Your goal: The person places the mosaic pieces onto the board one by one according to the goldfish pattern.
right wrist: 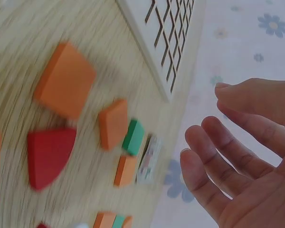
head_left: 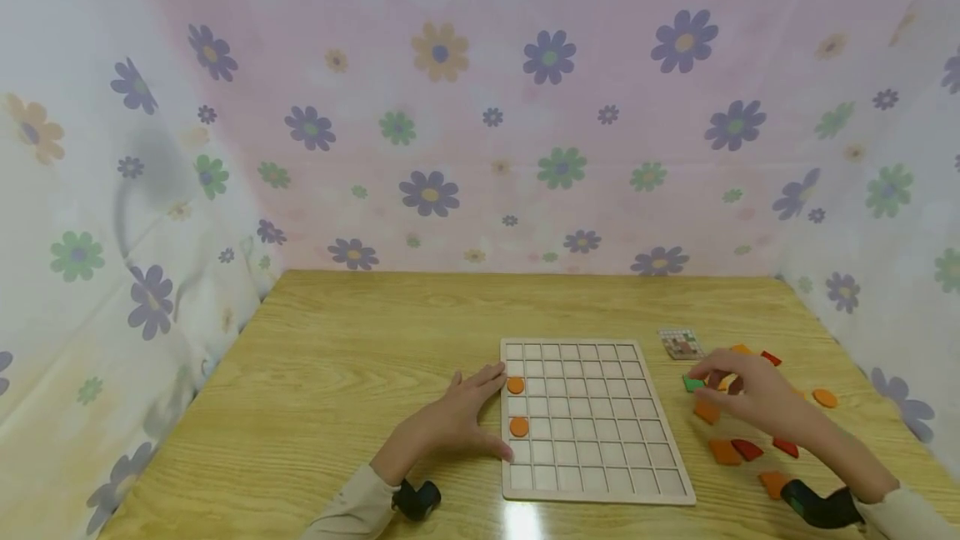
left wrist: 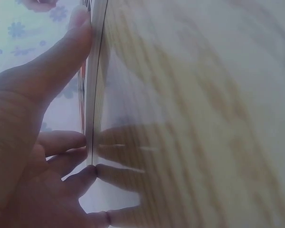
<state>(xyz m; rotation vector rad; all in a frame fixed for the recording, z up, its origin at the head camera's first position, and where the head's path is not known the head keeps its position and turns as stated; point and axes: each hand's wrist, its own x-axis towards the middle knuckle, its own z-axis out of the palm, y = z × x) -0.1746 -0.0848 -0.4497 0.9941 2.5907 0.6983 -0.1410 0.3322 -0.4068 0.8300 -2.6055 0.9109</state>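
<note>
Head view: on a shiny wood-grain table (head_left: 337, 357), a flat, pale board (head_left: 589, 429), cut by thin lines into little squares, with two orange discs (head_left: 516, 386) in its left column. At the board's left edge, left hand (head_left: 461, 417) with fingers spread, touching it. Right of the board, right hand (head_left: 756, 390) with fingers loosely bent, apart from the thumb, over orange blocks (right wrist: 66, 81) with sharp corners, red wedges (right wrist: 50, 156) with a round side and a green chip (right wrist: 133, 137). Near the board's far right corner, small card (head_left: 681, 344) with print too tiny to read.
</note>
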